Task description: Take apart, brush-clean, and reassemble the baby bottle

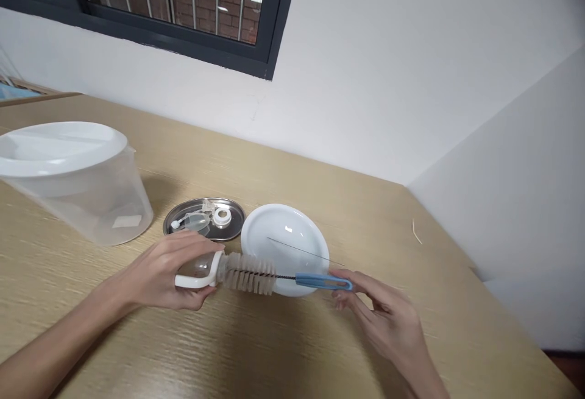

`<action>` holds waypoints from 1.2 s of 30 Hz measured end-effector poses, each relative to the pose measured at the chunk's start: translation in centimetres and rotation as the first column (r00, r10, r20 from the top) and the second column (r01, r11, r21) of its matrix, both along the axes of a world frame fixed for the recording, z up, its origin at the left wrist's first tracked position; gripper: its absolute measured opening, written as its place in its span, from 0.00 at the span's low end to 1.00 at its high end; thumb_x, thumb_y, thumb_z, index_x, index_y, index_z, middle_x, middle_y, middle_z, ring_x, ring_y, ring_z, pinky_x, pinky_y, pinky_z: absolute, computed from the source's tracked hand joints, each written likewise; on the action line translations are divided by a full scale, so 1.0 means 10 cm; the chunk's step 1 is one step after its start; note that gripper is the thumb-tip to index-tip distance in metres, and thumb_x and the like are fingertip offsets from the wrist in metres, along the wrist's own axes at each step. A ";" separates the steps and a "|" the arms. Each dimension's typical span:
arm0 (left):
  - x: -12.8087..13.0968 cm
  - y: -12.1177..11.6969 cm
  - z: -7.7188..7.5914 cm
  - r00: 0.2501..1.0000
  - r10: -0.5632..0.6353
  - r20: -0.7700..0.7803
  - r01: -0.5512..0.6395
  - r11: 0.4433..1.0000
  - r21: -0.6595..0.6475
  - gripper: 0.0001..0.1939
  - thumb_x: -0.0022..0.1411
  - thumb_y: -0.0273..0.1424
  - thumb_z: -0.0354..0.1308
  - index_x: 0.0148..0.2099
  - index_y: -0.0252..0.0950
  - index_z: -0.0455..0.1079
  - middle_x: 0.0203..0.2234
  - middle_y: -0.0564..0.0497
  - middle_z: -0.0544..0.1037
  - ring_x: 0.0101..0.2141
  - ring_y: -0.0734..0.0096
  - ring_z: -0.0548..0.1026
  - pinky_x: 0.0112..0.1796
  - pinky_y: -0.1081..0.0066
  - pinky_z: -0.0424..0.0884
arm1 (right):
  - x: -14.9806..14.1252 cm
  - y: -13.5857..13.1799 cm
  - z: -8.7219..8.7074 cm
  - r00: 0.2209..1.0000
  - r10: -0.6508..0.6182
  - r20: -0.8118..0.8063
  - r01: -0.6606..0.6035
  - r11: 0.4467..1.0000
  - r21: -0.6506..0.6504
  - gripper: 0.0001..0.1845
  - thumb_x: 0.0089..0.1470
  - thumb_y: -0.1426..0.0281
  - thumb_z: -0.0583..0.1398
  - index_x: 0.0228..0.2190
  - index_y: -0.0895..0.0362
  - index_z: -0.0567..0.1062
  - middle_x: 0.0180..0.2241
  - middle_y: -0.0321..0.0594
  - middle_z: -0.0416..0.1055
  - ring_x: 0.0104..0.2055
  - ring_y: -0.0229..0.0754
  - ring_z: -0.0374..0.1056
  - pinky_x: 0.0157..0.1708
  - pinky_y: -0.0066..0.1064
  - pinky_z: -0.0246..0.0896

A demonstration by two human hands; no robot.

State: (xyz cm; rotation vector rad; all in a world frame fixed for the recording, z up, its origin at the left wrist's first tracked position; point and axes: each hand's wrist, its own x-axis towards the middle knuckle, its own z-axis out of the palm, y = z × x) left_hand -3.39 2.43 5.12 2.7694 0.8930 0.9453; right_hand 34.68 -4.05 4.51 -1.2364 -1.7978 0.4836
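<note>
My left hand (176, 268) is wrapped round a clear baby bottle (200, 267) with a white handle, held on its side with its mouth to the right. Between the fingers of my right hand (381, 310) is the blue looped handle of a bottle brush (320, 281). The brush's pale bristles meet the bottle's mouth; whether the tip is inside I cannot tell. Behind them stands a white bowl (260, 228), with a thin wire (306, 251) lying across it. An oval metal tray (235, 228) beside the bowl carries a white ring (222, 217) and several small clear parts.
A tall translucent bucket (105, 198) with a white lid stands on the wooden table (347, 204) at the left. A thin pale strip (415, 231) lies near the right edge. The wall and a barred window (205, 3) close off the back.
</note>
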 end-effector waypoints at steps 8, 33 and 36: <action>-0.01 0.01 0.04 0.999 -0.034 -0.017 0.036 0.997 0.064 0.25 0.56 0.31 0.64 0.56 0.38 0.69 0.42 0.48 0.83 0.39 0.65 0.81 0.42 0.69 0.75 | 0.01 0.03 0.06 0.990 0.030 0.136 -0.039 0.997 0.067 0.10 0.59 0.71 0.63 0.42 0.53 0.81 0.30 0.35 0.81 0.27 0.36 0.76 0.30 0.20 0.73; -0.03 0.02 0.03 0.998 -0.029 -0.052 0.035 0.993 0.113 0.27 0.59 0.32 0.64 0.59 0.39 0.65 0.44 0.48 0.83 0.41 0.65 0.80 0.44 0.67 0.74 | -0.02 0.03 0.02 0.984 -0.005 0.179 0.005 1.000 0.002 0.11 0.64 0.66 0.58 0.40 0.55 0.81 0.23 0.34 0.77 0.22 0.34 0.72 0.21 0.20 0.66; -0.03 0.02 0.03 0.998 -0.031 -0.051 0.037 0.993 0.114 0.27 0.58 0.32 0.64 0.60 0.38 0.64 0.44 0.47 0.82 0.41 0.66 0.80 0.43 0.67 0.74 | -0.03 0.04 0.04 0.984 -0.001 0.178 0.000 1.000 0.010 0.11 0.64 0.67 0.58 0.40 0.56 0.81 0.24 0.34 0.77 0.23 0.34 0.72 0.22 0.20 0.67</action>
